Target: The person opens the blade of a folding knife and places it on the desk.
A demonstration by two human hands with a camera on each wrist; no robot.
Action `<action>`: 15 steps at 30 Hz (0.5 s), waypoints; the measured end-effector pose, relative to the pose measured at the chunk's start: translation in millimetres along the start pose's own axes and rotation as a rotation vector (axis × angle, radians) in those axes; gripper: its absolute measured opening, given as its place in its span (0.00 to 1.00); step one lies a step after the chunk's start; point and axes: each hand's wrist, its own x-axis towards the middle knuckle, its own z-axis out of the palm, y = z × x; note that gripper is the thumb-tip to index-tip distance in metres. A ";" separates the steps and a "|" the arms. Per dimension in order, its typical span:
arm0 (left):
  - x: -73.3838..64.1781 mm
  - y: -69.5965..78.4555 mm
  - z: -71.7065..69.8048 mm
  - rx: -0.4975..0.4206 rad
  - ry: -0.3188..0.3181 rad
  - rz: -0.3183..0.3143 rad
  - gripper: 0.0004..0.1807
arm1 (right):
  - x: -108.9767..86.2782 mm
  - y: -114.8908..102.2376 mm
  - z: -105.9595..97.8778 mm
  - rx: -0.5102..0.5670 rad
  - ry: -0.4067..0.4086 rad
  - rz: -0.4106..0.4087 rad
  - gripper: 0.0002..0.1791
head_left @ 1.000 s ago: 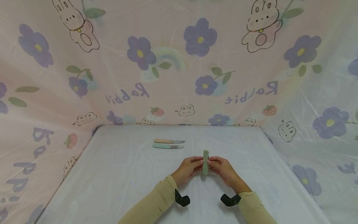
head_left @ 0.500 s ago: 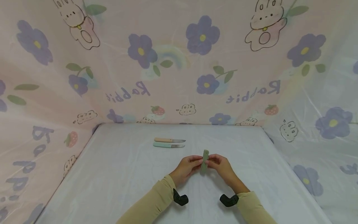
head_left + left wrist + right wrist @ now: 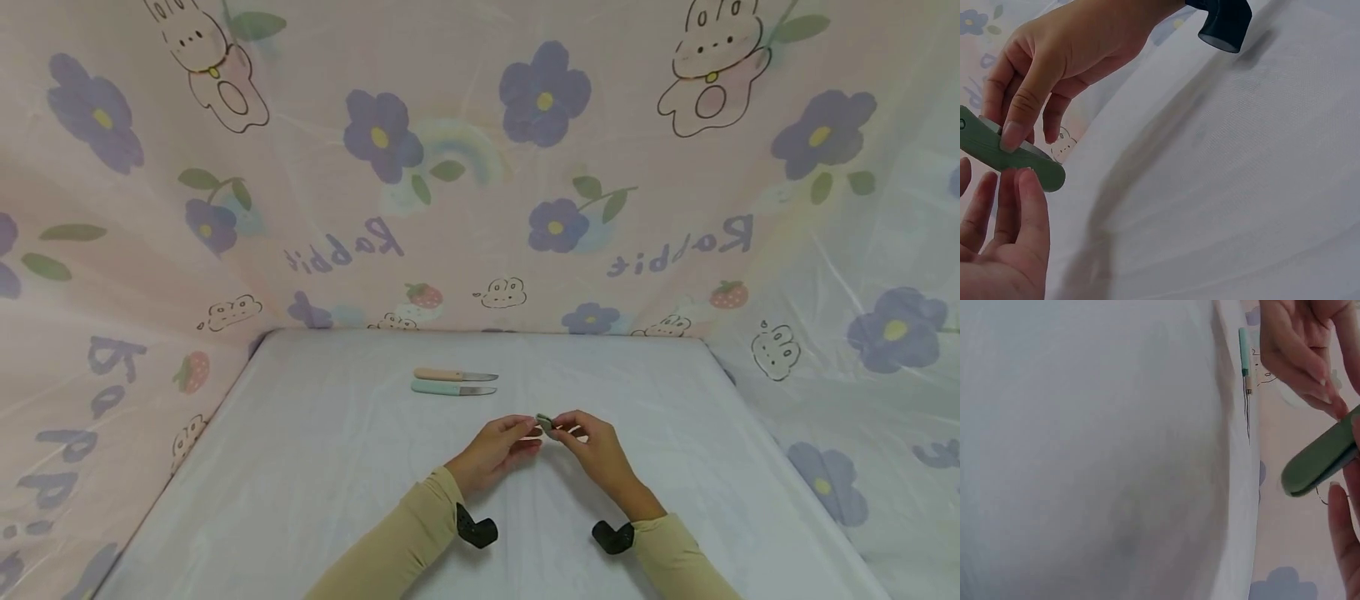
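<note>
A green folding knife (image 3: 544,423) is held above the white table between both hands, pointing nearly end-on in the head view. My left hand (image 3: 491,454) holds it from the left with its fingertips, the lower fingers apart from it. From the other side my right hand (image 3: 600,450) pinches it between thumb and fingers. In the left wrist view the knife's handle (image 3: 1007,150) lies tilted, a strip of grey blade (image 3: 1035,150) showing along its edge; the right thumb presses near that blade. The right wrist view shows the handle's rounded end (image 3: 1310,472); fingers cover the rest.
Two small knives lie parallel on the white-covered table (image 3: 337,467) beyond the hands: one with an orange handle (image 3: 437,375), one with a mint handle (image 3: 435,387). Both blades point right. A printed cloth (image 3: 465,192) hangs behind. Black wrist devices (image 3: 476,527) sit on both wrists.
The green knife has turned from standing upright, its long side facing the head camera, to nearly end-on. The fingers have shifted on it. The two small knives lie as before.
</note>
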 end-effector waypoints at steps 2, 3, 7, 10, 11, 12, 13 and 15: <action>-1.5 1.3 -0.2 0.008 -0.022 -0.004 0.16 | -0.4 1.5 -0.3 -0.039 0.003 -0.093 0.10; -2.2 2.0 -0.1 0.005 -0.029 -0.007 0.16 | -0.5 2.8 -0.2 -0.058 0.003 -0.145 0.11; -3.5 3.9 0.5 0.008 -0.035 -0.025 0.17 | -0.6 5.0 -0.2 -0.121 0.013 -0.317 0.17; -3.7 4.5 0.7 -0.004 -0.037 -0.038 0.18 | -0.3 5.1 0.1 -0.145 0.027 -0.399 0.19; -3.7 4.5 0.7 -0.006 -0.040 -0.040 0.18 | -0.1 4.7 0.1 -0.150 0.032 -0.420 0.20; -3.6 4.2 0.2 -0.009 -0.044 -0.040 0.18 | -0.2 4.6 0.2 -0.154 0.036 -0.441 0.20; -3.5 3.9 -0.3 -0.018 -0.045 -0.042 0.18 | -0.1 4.7 0.4 -0.157 0.040 -0.461 0.20; -3.6 3.6 -1.2 -0.028 -0.049 -0.044 0.18 | 0.0 5.4 1.0 -0.169 0.048 -0.498 0.21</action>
